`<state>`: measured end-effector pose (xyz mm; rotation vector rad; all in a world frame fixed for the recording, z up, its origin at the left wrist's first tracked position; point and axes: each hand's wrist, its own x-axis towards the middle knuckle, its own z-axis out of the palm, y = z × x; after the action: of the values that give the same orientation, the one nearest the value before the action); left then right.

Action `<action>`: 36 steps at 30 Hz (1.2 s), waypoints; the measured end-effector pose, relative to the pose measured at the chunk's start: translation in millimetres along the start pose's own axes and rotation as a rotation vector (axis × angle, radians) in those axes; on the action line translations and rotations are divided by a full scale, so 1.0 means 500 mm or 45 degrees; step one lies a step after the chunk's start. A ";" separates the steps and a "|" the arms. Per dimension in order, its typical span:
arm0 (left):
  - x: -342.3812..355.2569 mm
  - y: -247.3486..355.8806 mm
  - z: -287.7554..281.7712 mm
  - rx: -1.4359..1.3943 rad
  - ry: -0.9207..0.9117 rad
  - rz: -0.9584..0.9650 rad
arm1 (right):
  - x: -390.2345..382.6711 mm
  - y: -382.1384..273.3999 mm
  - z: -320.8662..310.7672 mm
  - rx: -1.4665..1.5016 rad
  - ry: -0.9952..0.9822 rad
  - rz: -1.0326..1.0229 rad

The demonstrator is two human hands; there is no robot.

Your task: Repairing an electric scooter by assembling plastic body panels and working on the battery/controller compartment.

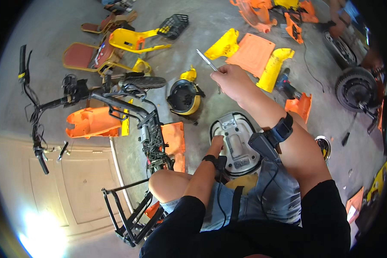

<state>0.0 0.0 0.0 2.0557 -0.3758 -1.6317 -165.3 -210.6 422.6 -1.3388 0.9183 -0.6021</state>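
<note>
On the left I see the frame, panels already off; on the floor ahead, the underside-up seat seems unfinished; left hand at its edge, grip unclear to me; right hand pinching a tool

A: Anyone know what this stuff's made of?
B: Slim tool looks like shiny bare metal. Oval base is pale plastic, pretty smooth.
A: And the panels?
B: Yellow curved panel is glossy plastic. Flat orange panel looks like plastic too, just more matt. Frame tube is black metal, tyre dull rubber. Door seems wooden, shorts are denim.
</note>
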 end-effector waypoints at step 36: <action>-0.070 0.198 0.088 1.190 0.633 0.140 | 0.026 0.005 -0.090 -0.156 0.149 0.099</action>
<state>-42.9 -74.9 74.0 2.9145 -1.1988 -0.8576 -196.2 -245.7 418.3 -1.3814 1.1121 -0.5765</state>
